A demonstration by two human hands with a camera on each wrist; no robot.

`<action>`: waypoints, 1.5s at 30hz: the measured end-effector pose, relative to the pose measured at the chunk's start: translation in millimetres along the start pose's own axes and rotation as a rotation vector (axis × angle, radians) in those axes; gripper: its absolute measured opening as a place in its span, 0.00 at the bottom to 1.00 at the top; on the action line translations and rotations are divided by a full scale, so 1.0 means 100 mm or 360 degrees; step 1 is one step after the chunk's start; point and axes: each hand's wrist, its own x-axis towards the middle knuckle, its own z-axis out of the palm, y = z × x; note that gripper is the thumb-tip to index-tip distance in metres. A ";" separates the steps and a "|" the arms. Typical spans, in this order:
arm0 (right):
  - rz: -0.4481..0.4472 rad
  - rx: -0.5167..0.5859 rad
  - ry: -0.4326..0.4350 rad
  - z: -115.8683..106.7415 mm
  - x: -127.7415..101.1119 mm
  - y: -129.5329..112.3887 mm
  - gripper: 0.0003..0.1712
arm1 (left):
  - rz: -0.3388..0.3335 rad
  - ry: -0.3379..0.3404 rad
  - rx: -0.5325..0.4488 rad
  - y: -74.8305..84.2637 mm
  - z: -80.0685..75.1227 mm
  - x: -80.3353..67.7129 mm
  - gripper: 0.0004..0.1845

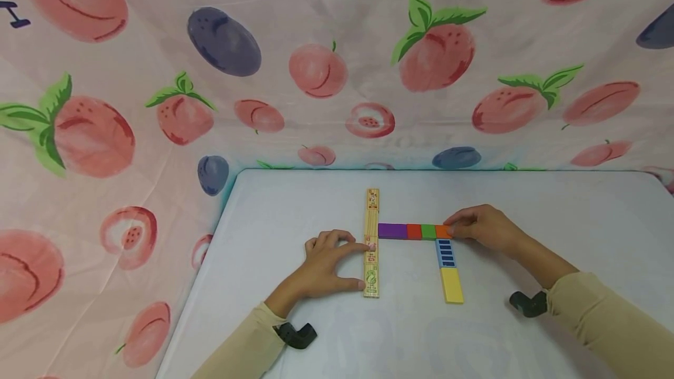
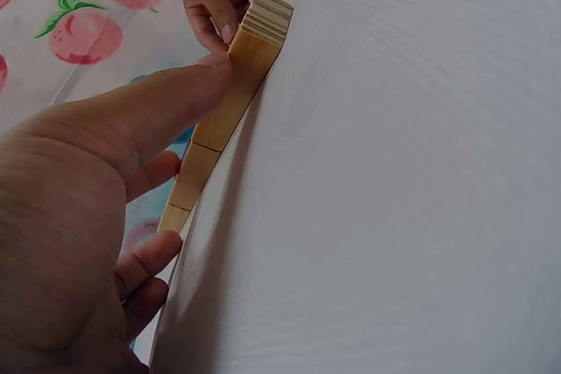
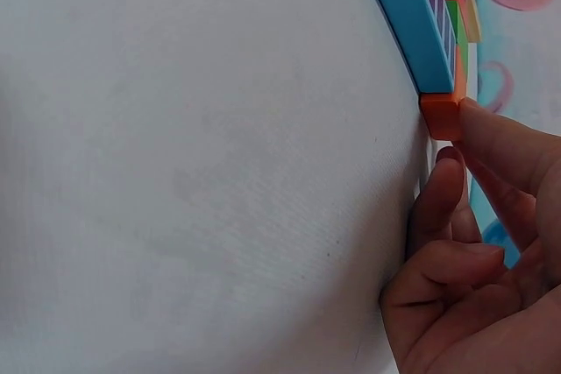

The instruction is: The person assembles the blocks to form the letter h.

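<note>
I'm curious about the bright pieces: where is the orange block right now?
In the head view, the orange block ends the coloured row's right side, beside the green block, pinched by the right hand.

Pale wooden strip (image 1: 371,244) showing bare grain, coloured blocks (image 1: 415,231) looking painted smooth, worktop (image 1: 295,203) lying under matt cloth, printed fabric backdrop (image 1: 131,104) creasing at left.

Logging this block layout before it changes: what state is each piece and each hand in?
Wooden picture blocks: flat, one straight column.
Purple, red, green, orange row: flat, butting the column.
Blue striped block: flat, under the row.
Yellow block: flat, ending that column.
Left hand: steadying the wooden column.
Right hand: pinching the orange block.
</note>
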 end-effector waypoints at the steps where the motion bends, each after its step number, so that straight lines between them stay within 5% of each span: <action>1: -0.0003 -0.0005 -0.0002 0.00 0.00 0.00 0.18 | 0.0000 -0.0002 -0.0001 0.00 0.00 0.00 0.36; 31: 0.0050 -0.0202 0.0101 0.08 -0.24 -0.06 0.42 | -0.0008 -0.0017 0.0027 0.01 0.01 0.02 0.36; 45: 0.0133 -0.0240 0.0016 0.33 -0.63 -0.06 0.25 | -0.0017 -0.0020 0.0014 -0.01 0.01 0.01 0.36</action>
